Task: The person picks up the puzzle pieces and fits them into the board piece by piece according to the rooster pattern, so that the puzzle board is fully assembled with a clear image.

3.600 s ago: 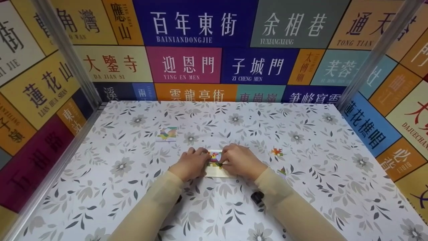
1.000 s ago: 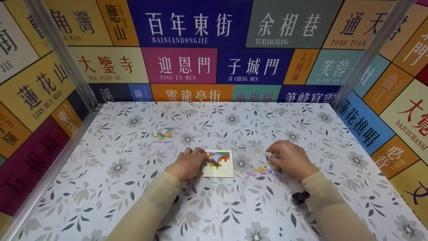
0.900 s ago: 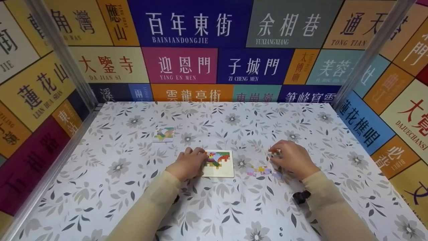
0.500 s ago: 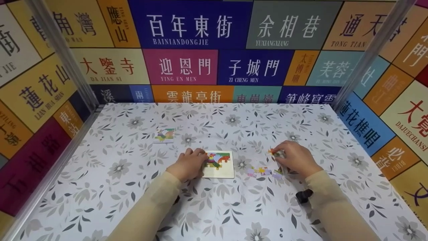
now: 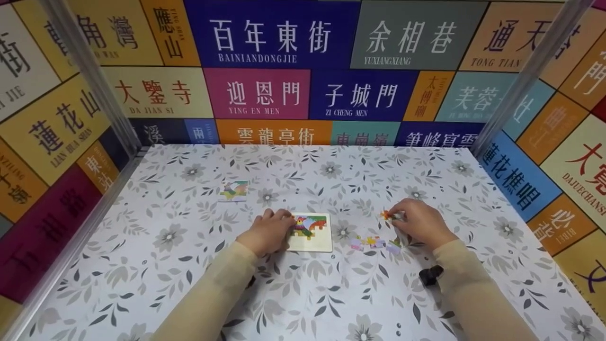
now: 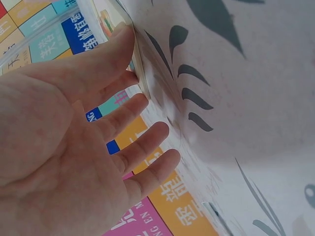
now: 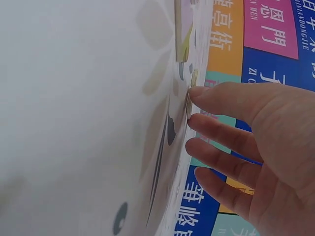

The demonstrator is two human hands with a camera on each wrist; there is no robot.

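Observation:
A pale puzzle tray [image 5: 315, 244] lies before the person, its upper part filled with joined pieces showing a colourful bird [image 5: 303, 224]. The left hand [image 5: 267, 233] holds the tray's left edge. In the left wrist view its thumb [image 6: 120, 46] lies on the tray rim and the index finger touches the edge, other fingers spread. To the right, the right hand [image 5: 419, 221] pinches an orange puzzle piece [image 5: 386, 215] between thumb and index finger, low at the tabletop. Several loose purple and yellow puzzle pieces [image 5: 371, 242] lie between tray and right hand; one [image 5: 394, 246] sits below that hand.
A small square picture card [image 5: 234, 191] with a similar design lies at the back left of the flower-patterned table [image 5: 189, 265]. Printed sign walls [image 5: 265, 92] enclose the back and sides, with clear corner posts [image 5: 516, 85].
The right hand has left the tray and moved right to the loose pieces. Over the last second it shifted slightly right and the orange piece came into view. The left hand stays at the tray.

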